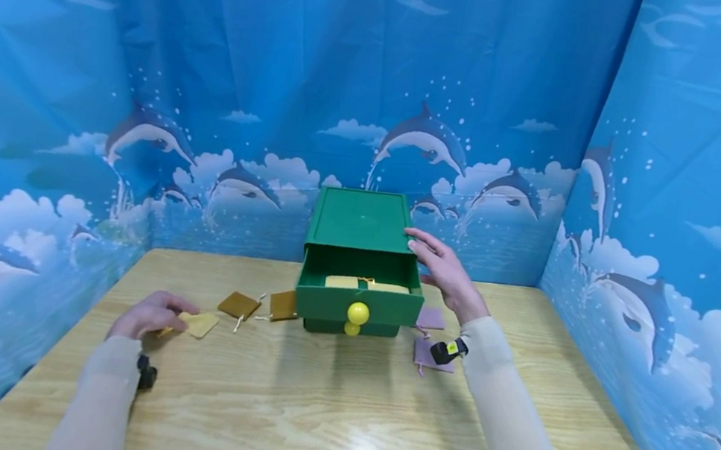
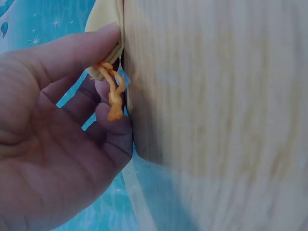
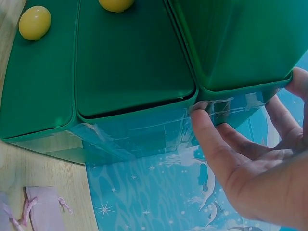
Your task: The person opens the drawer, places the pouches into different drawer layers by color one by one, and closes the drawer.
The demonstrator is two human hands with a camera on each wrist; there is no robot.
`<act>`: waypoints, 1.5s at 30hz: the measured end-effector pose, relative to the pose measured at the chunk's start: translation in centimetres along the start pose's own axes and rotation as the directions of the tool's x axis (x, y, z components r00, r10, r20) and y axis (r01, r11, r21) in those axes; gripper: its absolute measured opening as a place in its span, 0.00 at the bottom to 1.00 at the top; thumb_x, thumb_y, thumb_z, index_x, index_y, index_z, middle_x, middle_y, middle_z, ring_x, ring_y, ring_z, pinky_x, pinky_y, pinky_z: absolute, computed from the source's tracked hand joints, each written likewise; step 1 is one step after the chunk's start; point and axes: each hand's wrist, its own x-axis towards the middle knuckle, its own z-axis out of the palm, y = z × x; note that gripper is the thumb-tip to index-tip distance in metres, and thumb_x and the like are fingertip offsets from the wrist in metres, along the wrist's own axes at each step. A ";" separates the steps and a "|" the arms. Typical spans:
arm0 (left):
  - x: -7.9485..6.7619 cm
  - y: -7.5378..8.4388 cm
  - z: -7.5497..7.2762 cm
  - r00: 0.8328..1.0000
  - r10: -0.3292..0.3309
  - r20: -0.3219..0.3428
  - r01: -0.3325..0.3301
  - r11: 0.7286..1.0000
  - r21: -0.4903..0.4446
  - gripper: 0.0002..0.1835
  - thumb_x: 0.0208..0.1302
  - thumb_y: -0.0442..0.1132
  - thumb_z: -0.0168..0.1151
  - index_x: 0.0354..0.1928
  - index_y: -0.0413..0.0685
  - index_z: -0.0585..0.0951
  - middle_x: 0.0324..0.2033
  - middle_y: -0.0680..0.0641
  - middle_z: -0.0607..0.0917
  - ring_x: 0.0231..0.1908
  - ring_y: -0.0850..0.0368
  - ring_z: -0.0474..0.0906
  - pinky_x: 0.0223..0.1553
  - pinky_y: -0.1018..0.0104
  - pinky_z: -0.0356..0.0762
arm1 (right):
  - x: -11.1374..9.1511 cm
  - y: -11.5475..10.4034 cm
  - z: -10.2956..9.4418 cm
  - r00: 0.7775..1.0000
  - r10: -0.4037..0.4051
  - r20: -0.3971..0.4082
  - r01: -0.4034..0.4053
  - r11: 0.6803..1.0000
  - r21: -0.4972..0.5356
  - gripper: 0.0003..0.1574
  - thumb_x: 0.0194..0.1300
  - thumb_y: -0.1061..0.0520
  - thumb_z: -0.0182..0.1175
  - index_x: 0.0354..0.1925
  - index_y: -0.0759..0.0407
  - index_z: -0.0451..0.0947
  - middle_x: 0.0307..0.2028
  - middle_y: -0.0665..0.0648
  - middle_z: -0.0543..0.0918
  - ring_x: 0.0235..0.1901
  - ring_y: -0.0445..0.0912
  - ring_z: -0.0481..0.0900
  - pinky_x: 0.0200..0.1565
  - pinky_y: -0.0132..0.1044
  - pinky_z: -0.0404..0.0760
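Observation:
Near the table's left side, my left hand (image 1: pixel 150 315) pinches a pale yellow drawstring pouch (image 1: pixel 201 324) by its cord end. In the left wrist view the thumb lies over the pouch (image 2: pixel 107 17), and its orange cord (image 2: pixel 114 94) hangs beside the fingers. My right hand (image 1: pixel 446 269) rests against the right side of a green drawer cabinet (image 1: pixel 361 218), its fingers spread along the upper edge. The cabinet's top drawer (image 1: pixel 324 303) is pulled out and holds pale yellow pouches (image 1: pixel 343 282). In the right wrist view, fingertips touch the taped cabinet side (image 3: pixel 159 132).
Two brown pouches (image 1: pixel 239 305) lie left of the cabinet. To its right are two purple pouches (image 1: pixel 431 318), one partly behind the right wrist camera (image 1: pixel 446 351). A yellow knob (image 1: pixel 358 313) sticks out from the open drawer. Blue dolphin-print curtains (image 1: pixel 282 95) enclose the table.

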 end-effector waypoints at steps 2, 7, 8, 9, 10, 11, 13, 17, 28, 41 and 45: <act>-0.1 0.0 0.0 1.000 -0.005 -0.009 0.005 1.000 0.010 0.24 0.56 0.33 0.66 0.58 0.37 0.79 0.60 0.26 0.71 0.58 0.31 0.68 0.59 0.35 0.66 | 0.0 0.0 0.0 1.000 0.002 0.002 -0.002 1.000 0.000 0.32 0.72 0.34 0.50 0.71 0.34 0.63 0.76 0.48 0.54 0.75 0.55 0.53 0.67 0.63 0.60; -0.2 0.1 0.1 0.999 -0.003 -0.033 0.003 1.000 0.011 0.25 0.57 0.37 0.69 0.57 0.37 0.79 0.55 0.30 0.76 0.51 0.40 0.73 0.52 0.44 0.71 | -0.1 -0.1 0.0 1.000 0.002 -0.005 -0.002 1.000 -0.004 0.32 0.71 0.34 0.51 0.70 0.33 0.63 0.76 0.48 0.55 0.75 0.55 0.53 0.67 0.64 0.61; -0.2 0.1 0.1 0.999 -0.007 -0.041 0.007 1.000 0.006 0.26 0.57 0.38 0.70 0.58 0.38 0.79 0.55 0.31 0.77 0.50 0.43 0.73 0.49 0.48 0.72 | -0.1 -0.2 0.0 1.000 0.002 -0.006 -0.002 1.000 -0.005 0.32 0.71 0.34 0.51 0.70 0.33 0.63 0.76 0.48 0.55 0.75 0.55 0.53 0.67 0.64 0.61; -0.2 0.2 0.1 0.999 -0.009 -0.048 0.009 1.000 0.003 0.26 0.57 0.40 0.70 0.58 0.39 0.80 0.54 0.33 0.79 0.48 0.45 0.73 0.47 0.52 0.72 | -0.1 -0.2 0.0 1.000 0.002 -0.005 -0.002 1.000 -0.005 0.32 0.71 0.34 0.51 0.70 0.33 0.63 0.76 0.48 0.55 0.75 0.55 0.52 0.67 0.64 0.61; -0.1 0.2 0.1 0.998 -0.010 -0.056 0.010 1.000 0.002 0.26 0.57 0.41 0.71 0.58 0.40 0.80 0.54 0.34 0.80 0.48 0.47 0.74 0.45 0.55 0.73 | -0.2 -0.3 0.0 1.000 0.001 -0.001 -0.001 1.000 -0.005 0.32 0.71 0.34 0.51 0.71 0.33 0.63 0.76 0.48 0.54 0.75 0.54 0.52 0.67 0.64 0.61; -0.1 0.2 0.1 0.998 -0.002 -0.058 0.001 1.000 -0.006 0.27 0.58 0.42 0.71 0.58 0.39 0.80 0.53 0.34 0.80 0.47 0.48 0.74 0.43 0.58 0.73 | -0.2 -0.3 0.0 1.000 0.001 0.000 -0.001 1.000 -0.003 0.32 0.72 0.34 0.51 0.71 0.33 0.63 0.76 0.48 0.54 0.75 0.54 0.52 0.67 0.64 0.61; -0.1 0.3 0.1 0.998 0.016 -0.067 -0.018 0.999 -0.028 0.27 0.58 0.43 0.71 0.58 0.37 0.79 0.53 0.34 0.80 0.45 0.50 0.75 0.40 0.62 0.74 | -0.3 -0.3 0.1 1.000 0.001 0.004 -0.001 1.000 -0.001 0.32 0.72 0.34 0.50 0.71 0.33 0.63 0.76 0.48 0.54 0.75 0.54 0.51 0.67 0.64 0.61; 0.0 0.5 0.0 0.992 0.063 -0.110 -0.070 0.996 -0.060 0.27 0.58 0.44 0.71 0.56 0.34 0.80 0.52 0.32 0.81 0.42 0.53 0.78 0.38 0.64 0.77 | -0.3 -0.4 0.1 1.000 0.003 0.003 -0.003 1.000 0.000 0.32 0.72 0.34 0.50 0.71 0.34 0.62 0.76 0.48 0.53 0.75 0.55 0.51 0.67 0.64 0.60; 0.0 2.4 0.4 0.966 0.174 -0.193 -0.182 0.983 -0.023 0.25 0.62 0.50 0.68 0.54 0.39 0.83 0.54 0.35 0.82 0.47 0.49 0.78 0.43 0.61 0.76 | -0.1 -0.2 0.1 1.000 0.013 -0.001 -0.013 1.000 0.002 0.33 0.71 0.34 0.51 0.71 0.34 0.63 0.76 0.49 0.53 0.75 0.59 0.50 0.67 0.64 0.61; -0.3 6.2 0.8 0.952 0.181 -0.247 -0.199 0.979 -0.047 0.26 0.63 0.56 0.65 0.54 0.43 0.83 0.48 0.40 0.85 0.44 0.50 0.77 0.40 0.62 0.75 | 0.0 0.1 0.1 1.000 0.010 0.001 -0.010 1.000 0.002 0.33 0.72 0.34 0.51 0.71 0.33 0.62 0.77 0.48 0.52 0.75 0.59 0.51 0.67 0.64 0.60; -0.3 7.2 0.8 0.942 0.202 -0.267 -0.217 0.976 -0.025 0.27 0.63 0.59 0.64 0.54 0.46 0.84 0.48 0.42 0.86 0.45 0.50 0.79 0.41 0.62 0.75 | 0.0 0.0 0.0 1.000 0.006 0.004 -0.006 1.000 0.001 0.33 0.72 0.34 0.50 0.71 0.34 0.62 0.77 0.49 0.52 0.75 0.59 0.50 0.67 0.64 0.59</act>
